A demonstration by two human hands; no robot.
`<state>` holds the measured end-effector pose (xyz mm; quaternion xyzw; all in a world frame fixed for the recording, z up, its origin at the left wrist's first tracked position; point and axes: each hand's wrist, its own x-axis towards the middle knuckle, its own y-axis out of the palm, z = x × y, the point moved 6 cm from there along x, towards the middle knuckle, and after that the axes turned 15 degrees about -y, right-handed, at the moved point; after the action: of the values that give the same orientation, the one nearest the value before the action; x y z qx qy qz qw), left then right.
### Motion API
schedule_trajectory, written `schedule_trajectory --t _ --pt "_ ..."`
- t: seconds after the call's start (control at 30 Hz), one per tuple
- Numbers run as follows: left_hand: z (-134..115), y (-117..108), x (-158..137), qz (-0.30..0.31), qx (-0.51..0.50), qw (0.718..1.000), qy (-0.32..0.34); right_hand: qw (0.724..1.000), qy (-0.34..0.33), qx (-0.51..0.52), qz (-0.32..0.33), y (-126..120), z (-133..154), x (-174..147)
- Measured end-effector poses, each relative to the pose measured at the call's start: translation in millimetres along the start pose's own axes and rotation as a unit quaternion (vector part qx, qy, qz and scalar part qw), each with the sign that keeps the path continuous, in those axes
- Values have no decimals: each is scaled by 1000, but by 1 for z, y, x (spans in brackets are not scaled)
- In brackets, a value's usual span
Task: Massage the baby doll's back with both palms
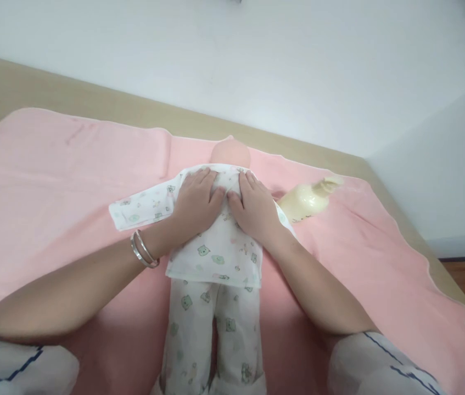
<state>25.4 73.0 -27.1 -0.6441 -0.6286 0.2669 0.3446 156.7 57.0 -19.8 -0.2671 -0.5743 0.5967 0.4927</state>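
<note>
A baby doll in a white printed top [232,255] and matching trousers [191,323] lies stretched out, its smooth head [231,152] at the far end. My left hand [199,200] rests flat on the upper left of the top, fingers pointing toward the head. On the upper right, my right hand [255,206] lies flat the same way. Both thumbs angle inward, close together over the middle. One sleeve [141,207] spreads out to the left; the right sleeve is mostly hidden behind my right hand and forearm. No face shows on the doll.
Beneath the doll spreads a pink blanket [71,181] over a wood-coloured table [104,90]. A cream pump bottle [304,202] lies on its side just right of the doll. White walls [216,60] stand behind and to the right.
</note>
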Motion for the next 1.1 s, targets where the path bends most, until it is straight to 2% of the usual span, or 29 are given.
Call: schedule_trajectory --t 0.23,0.53,0.9,1.1 --pt "3 1 0 3 -11 1000 -2 1000 -7 -4 -15 2 0 -1" --pt "1 1 0 22 3 1000 -19 1000 0 1 8 -1 1 -1" --pt "1 2 0 0 4 1000 1 1000 6 12 19 -1 1 -2" --pt "3 4 1 -16 3 1000 7 1000 -2 15 0 -2 0 -2"
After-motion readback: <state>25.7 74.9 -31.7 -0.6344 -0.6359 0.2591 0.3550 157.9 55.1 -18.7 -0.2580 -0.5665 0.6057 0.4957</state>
